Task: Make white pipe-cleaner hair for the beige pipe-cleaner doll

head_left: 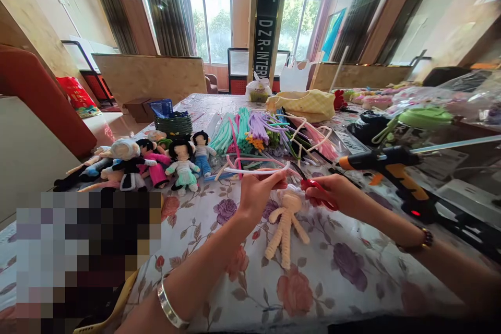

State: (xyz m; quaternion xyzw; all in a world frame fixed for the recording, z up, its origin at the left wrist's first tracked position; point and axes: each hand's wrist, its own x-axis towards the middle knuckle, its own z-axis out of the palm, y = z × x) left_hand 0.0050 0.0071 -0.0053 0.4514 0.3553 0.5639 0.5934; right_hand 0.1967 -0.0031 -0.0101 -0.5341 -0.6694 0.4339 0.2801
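Note:
My left hand (256,193) pinches a white pipe cleaner (256,170) that stretches out to the left and bends back towards the doll. Close by on the right, my right hand (326,192) is closed round a small red-handled tool (319,195), scissors or pliers; its tip is hard to make out. Between and just below the hands is a beige doll body (287,224) of wound pipe cleaners, with arms and legs spread. White material shows at the top of its head, partly hidden by my fingers.
Finished dolls (182,164) lie at the left. Behind the hands are bundles of coloured pipe cleaners (242,130). A glue gun (391,162) with a lit red light stands at the right. A blurred-out patch (86,255) covers the lower left, above a yellow edge.

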